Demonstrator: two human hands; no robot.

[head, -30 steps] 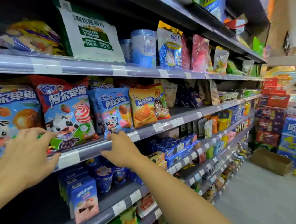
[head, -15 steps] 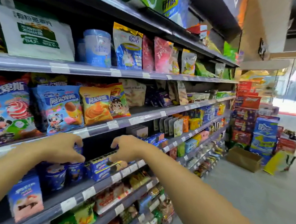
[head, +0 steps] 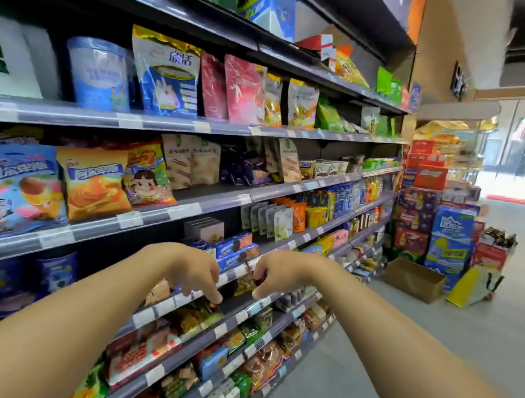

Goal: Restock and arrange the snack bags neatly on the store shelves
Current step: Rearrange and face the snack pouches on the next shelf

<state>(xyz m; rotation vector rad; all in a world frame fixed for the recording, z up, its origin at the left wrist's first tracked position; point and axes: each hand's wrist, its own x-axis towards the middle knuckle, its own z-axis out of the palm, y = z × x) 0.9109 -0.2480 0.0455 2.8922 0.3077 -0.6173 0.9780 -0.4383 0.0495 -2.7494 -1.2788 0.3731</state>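
Snack bags fill the grey store shelves (head: 215, 202). A blue candy bag (head: 12, 188), an orange candy bag (head: 94, 184) and a yellow bag with a cartoon face (head: 147, 173) lean on the middle shelf at the left. My left hand (head: 189, 269) and my right hand (head: 282, 272) hang side by side in front of a lower shelf holding blue biscuit boxes (head: 236, 249). Both hands have loosely curled fingers pointing down and hold nothing. Between them a small brownish snack bag (head: 246, 283) shows on the shelf below.
A brown cardboard box (head: 414, 279) sits on the aisle floor at the right. Behind it rise stacked red and blue cartons (head: 431, 216). A yellow floor sign (head: 468, 290) leans beside them. Lower shelves carry several small packets (head: 148, 352).
Both hands dropped from the middle shelf's candy bags to the lower shelves and shifted right along the aisle. The view turned right as well.
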